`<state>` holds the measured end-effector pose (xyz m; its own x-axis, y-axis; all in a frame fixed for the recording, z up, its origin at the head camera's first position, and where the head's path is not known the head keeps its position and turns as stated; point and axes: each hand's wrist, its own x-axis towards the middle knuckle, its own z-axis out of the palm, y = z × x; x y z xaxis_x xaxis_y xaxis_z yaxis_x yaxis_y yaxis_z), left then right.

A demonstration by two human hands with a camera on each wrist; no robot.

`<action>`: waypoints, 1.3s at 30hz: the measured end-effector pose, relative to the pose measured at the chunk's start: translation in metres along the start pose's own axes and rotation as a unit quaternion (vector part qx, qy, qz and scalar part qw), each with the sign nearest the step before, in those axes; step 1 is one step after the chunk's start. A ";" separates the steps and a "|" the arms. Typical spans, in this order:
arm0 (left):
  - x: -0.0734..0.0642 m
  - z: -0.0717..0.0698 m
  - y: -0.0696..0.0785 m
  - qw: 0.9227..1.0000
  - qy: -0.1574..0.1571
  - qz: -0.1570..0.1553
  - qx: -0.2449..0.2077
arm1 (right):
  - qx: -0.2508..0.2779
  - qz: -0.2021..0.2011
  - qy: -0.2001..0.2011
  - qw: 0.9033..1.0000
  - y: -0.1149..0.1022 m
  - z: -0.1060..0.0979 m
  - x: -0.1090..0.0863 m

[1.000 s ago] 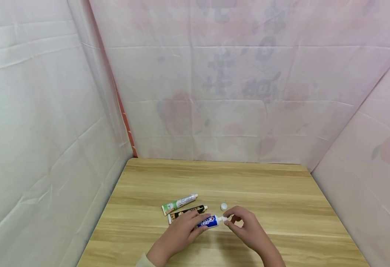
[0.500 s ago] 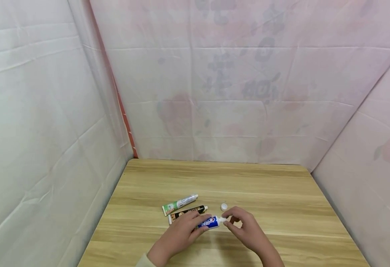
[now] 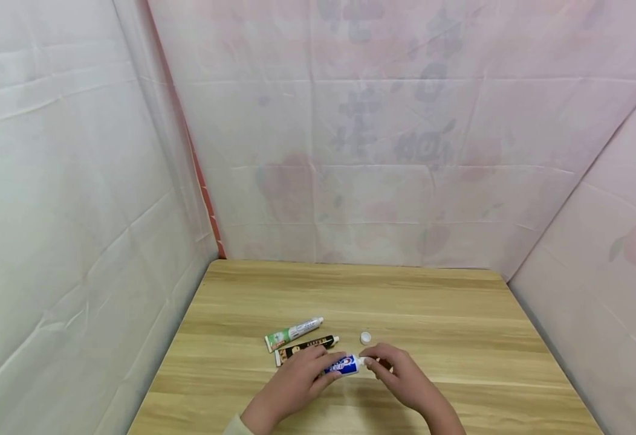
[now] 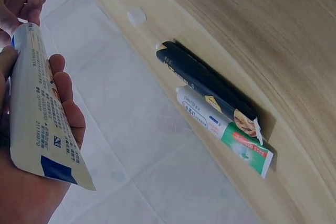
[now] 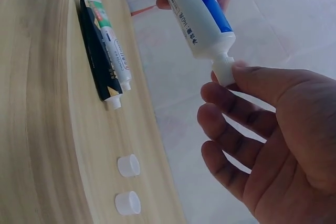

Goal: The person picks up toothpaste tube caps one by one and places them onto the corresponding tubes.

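My left hand (image 3: 296,377) grips a blue-and-white toothpaste tube (image 3: 345,365) by its body, its nozzle end pointing right. In the left wrist view the printed white back of the tube (image 4: 42,114) faces up, its crimped end near the palm. My right hand (image 3: 405,377) pinches the small white cap (image 5: 224,72) at the tube's neck between thumb and index finger. The other right fingers are loosely bent below it. Beyond the left hand lie a black toothpaste tube (image 3: 307,348) and a green-and-white toothpaste tube (image 3: 294,333), side by side on the wooden table (image 3: 432,314).
Two loose white caps, a nearer cap (image 5: 127,203) and a farther cap (image 5: 128,166), stand on the table in line with the lying tubes. Pale printed sheets hang as a back wall (image 3: 372,181), a left wall (image 3: 78,241) and a right wall (image 3: 612,254).
The right fingers have shifted slightly left and curl a little more around the cap. The left hand and its tube have barely moved. The two lying tubes stay where they were.
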<state>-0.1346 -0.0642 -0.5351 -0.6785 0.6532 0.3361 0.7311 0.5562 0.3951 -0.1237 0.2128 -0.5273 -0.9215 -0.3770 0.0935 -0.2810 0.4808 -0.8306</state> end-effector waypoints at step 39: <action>0.005 0.005 0.002 1.000 -0.001 -0.015 -0.021 | -0.004 -0.050 0.094 0.994 0.008 0.002 -0.004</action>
<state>-0.1363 -0.0572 -0.5363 -0.6999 0.6376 0.3219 0.7067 0.5530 0.4412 -0.1217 0.2168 -0.5350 -0.9228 -0.2690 0.2758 -0.3741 0.4545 -0.8084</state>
